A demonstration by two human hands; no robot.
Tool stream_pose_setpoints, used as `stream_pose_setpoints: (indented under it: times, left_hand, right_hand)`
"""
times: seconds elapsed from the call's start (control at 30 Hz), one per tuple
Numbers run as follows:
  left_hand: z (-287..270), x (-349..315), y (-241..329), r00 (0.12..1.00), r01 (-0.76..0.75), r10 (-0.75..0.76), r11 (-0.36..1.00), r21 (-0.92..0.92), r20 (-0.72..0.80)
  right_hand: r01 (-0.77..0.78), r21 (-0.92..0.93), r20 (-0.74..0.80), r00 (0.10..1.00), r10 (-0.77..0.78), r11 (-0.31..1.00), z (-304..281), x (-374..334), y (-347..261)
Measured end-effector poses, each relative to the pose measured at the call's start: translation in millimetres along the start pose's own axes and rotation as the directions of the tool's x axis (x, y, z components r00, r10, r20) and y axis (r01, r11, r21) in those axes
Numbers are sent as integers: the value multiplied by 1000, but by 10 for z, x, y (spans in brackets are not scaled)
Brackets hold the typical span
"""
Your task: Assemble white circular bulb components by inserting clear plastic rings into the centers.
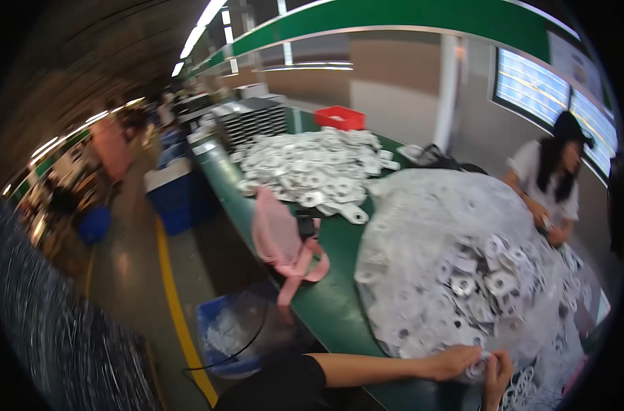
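Both hands meet at the near edge of a large translucent plastic bag (408,226) lying open on the green table. My left hand (456,362) is closed in a pinch on a small white plastic part (485,355). My right hand (497,379) is closed on the same part from the right, its fingertips close to the left ones. The part is small and mostly hidden by fingers. Inside the bag lies a heap of white plastic parts with round holes (500,282). Loose white rings (521,387) lie just right of my right hand.
A big pile of white parts (312,164) covers the far table, with a red bin (339,118) and stacked trays (250,122) behind. A pink mesh bag (278,229) hangs over the left edge above a blue crate (223,335). Across the table a person (555,178) works.
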State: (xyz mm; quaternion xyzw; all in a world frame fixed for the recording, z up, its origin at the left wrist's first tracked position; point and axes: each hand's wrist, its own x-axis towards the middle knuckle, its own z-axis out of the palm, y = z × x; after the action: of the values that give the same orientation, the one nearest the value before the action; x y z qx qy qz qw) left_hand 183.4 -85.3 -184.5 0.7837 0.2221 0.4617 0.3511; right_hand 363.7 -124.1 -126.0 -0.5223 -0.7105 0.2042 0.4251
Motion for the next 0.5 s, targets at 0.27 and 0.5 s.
stream_pose_setpoints:
  times: [0.27,0.5]
  left_hand:
    - [-228,114,425,978,165,-159,986,37,-134]
    - [-258,134,397,971,174,-163,984,46,-176]
  right_hand:
    - [-177,-131,88,978,189,976,17,104,-451]
    - [-189,-138,106,973,204,972,34,103,-446]
